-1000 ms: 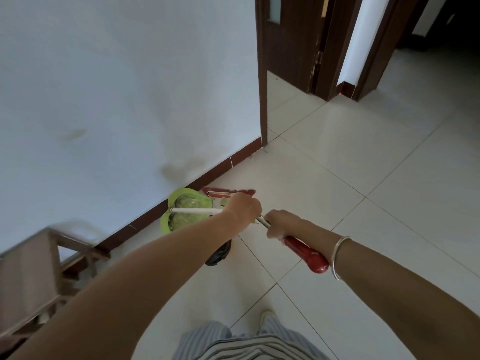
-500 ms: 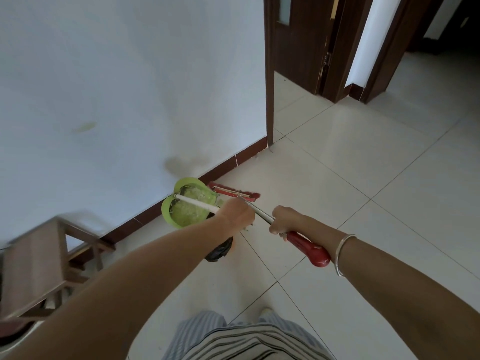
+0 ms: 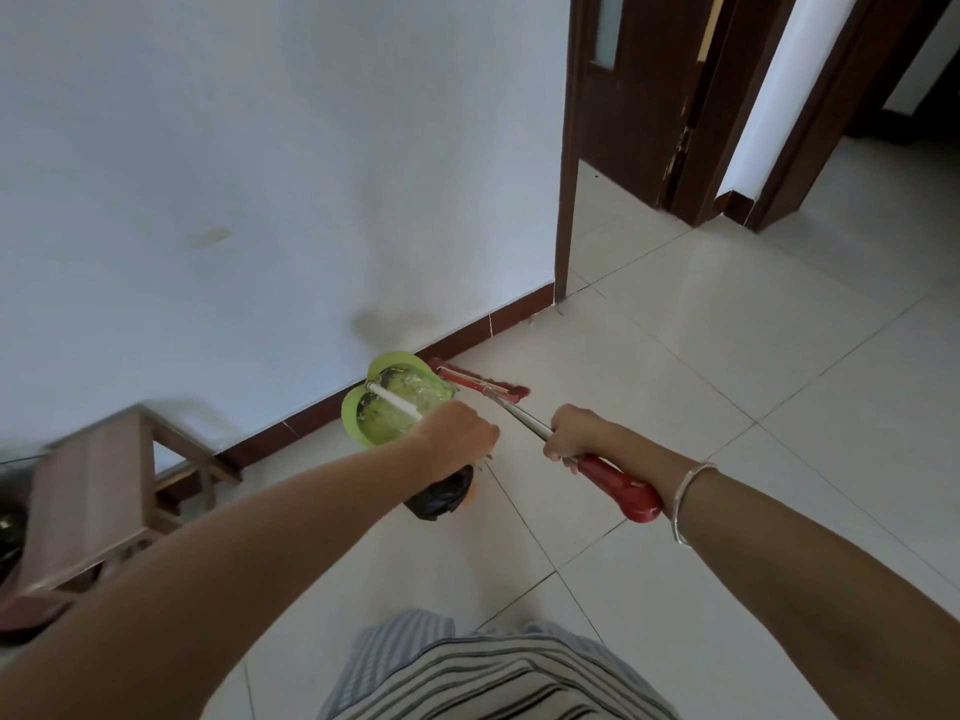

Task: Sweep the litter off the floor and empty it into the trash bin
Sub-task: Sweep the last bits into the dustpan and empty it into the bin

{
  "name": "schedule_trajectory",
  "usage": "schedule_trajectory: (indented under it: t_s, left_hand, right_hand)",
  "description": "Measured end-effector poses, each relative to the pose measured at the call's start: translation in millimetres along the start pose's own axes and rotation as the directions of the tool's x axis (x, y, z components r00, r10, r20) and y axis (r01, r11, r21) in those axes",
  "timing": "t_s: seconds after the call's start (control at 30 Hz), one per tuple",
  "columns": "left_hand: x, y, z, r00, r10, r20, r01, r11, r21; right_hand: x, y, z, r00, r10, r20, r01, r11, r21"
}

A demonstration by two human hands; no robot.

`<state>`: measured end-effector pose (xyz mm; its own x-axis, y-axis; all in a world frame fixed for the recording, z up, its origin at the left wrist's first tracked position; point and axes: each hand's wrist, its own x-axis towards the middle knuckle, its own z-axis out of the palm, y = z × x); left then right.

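Observation:
My left hand [image 3: 460, 433] grips the white handle of a green dustpan [image 3: 395, 407], which holds crumpled clear litter and hangs near the skirting board. My right hand [image 3: 574, 433] grips the metal shaft of a broom with a red handle end [image 3: 621, 488]; its red head [image 3: 480, 384] rests on the floor by the wall, just right of the dustpan. Below my left hand sits a dark bag-like thing [image 3: 439, 493] on the tiles, partly hidden by my arm.
A white wall [image 3: 260, 174] with a dark red skirting runs on the left. A wooden stool [image 3: 104, 491] stands at the lower left. Dark door frames [image 3: 569, 148] open ahead. Pale tiled floor [image 3: 727, 381] stretches to the right.
The view has tipped slightly and the dustpan and broom sit a little farther from me. Both hands keep the same grips.

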<state>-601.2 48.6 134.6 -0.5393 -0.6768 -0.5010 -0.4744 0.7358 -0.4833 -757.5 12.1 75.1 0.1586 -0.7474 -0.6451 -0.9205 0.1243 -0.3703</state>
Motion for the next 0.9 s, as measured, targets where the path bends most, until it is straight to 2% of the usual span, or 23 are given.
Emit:
schedule_trajectory:
  t_s: [0.1,0.27,0.37,0.63,0.9]
  left_hand:
    - [-6.6,13.0,15.1,0.999,0.010,0.043,-0.007,0.999,-0.049]
    - [-14.1,34.6,38.2,0.996,-0.060,0.060,0.057,0.997,0.054]
    - [-14.7,44.9,43.6,0.994,-0.045,0.101,0.047,0.999,-0.016]
    - [-27.2,53.1,38.3,0.989,-0.041,0.145,0.044,0.999,-0.012]
    - [-41.3,47.1,37.8,0.987,-0.114,0.110,0.120,0.991,-0.053]
  right_hand:
    - [-0.9,-4.1,-0.7,1.000,-0.017,-0.017,0.017,1.000,0.002]
    - [-2.8,-6.9,0.7,0.999,-0.049,-0.013,0.050,0.996,0.074]
    - [-6.0,-7.0,3.4,0.999,-0.043,-0.006,0.043,0.997,0.070]
    - [-14.3,-1.4,3.6,1.000,-0.017,0.003,0.016,0.995,0.096]
    - [-21.5,-16.6,-1.2,0.999,-0.038,0.001,0.038,0.995,0.092]
